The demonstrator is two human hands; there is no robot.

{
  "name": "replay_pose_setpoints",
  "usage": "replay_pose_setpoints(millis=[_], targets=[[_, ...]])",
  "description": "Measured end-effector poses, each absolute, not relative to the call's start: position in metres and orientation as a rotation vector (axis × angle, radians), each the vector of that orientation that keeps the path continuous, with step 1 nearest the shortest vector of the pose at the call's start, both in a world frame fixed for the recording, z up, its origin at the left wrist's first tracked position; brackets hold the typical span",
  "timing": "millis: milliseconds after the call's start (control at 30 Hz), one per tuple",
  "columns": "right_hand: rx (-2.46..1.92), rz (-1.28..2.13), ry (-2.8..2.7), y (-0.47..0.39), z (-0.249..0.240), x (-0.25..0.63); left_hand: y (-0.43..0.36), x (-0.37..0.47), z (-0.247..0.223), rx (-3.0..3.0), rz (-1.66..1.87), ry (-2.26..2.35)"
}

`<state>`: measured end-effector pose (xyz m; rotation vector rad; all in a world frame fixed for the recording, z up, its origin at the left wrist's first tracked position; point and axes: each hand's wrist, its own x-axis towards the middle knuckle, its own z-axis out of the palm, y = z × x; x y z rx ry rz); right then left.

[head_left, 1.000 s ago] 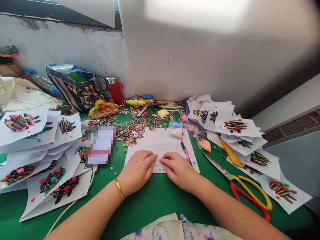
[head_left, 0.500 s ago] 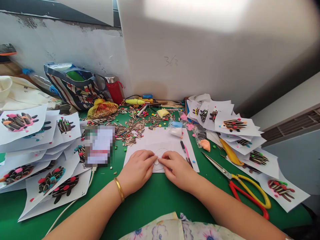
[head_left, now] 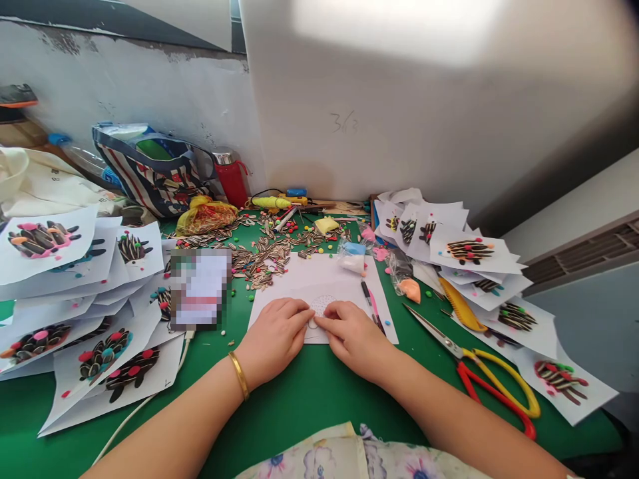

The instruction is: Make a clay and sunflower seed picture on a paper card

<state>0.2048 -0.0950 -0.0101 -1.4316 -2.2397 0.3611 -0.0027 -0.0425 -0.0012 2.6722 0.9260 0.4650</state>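
White paper (head_left: 279, 286) lies on the green table in front of me, with a small round dotted drawing (head_left: 325, 304) on it. My left hand (head_left: 279, 336) rests on the lower left of the paper, its thumb and forefinger pressed together beside the drawing. From the right, my right hand (head_left: 357, 336) meets it, fingertips also closed at the drawing's lower edge. Anything between the fingertips is too small to make out. A black pen (head_left: 366, 291) and a small bag of white and blue clay (head_left: 352, 258) lie on the paper's right part.
Paper sheets with seed hedgehogs are stacked at left (head_left: 44, 266) and right (head_left: 474, 253). Scissors (head_left: 452, 346) lie right of my right hand. Loose striped seeds (head_left: 264, 256), a blurred phone (head_left: 200, 289), a red bottle (head_left: 232, 179) and a striped bag (head_left: 150, 173) are behind.
The view has shifted very slightly. Both hands keep almost the same place and pose on the paper.
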Motion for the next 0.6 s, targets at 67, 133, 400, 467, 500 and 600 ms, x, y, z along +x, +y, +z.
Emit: replay_pose_setpoints(millis=[67, 133, 400, 467, 500, 600], targets=[[-1.413, 0.383, -2.221, -0.0946, -0.0094, 0.2057, -0.0421, -0.0027, -0.0014, 2.667, 0.469, 0.924], [-1.397, 0.422, -2.197, -0.0941, -0.0079, 0.2066, -0.0417, -0.0027, -0.0012, 2.654, 0.474, 0.929], [-1.501, 0.465, -2.223, -0.0941, -0.0061, 0.2026, -0.0406, -0.0035, -0.0035, 2.636, 0.553, 0.937], [-1.533, 0.460, -2.231, -0.0937, -0.0060, 0.2010, -0.0402, -0.0039, -0.0049, 2.634, 0.568, 0.954], [-1.545, 0.461, -2.233, -0.0934, -0.0059, 0.2004, -0.0401, -0.0040, -0.0054, 2.633, 0.571, 0.960], [-1.558, 0.486, -2.222, -0.0924, -0.0052, 0.2002, -0.0402, -0.0043, -0.0062, 2.644, 0.568, 0.956]])
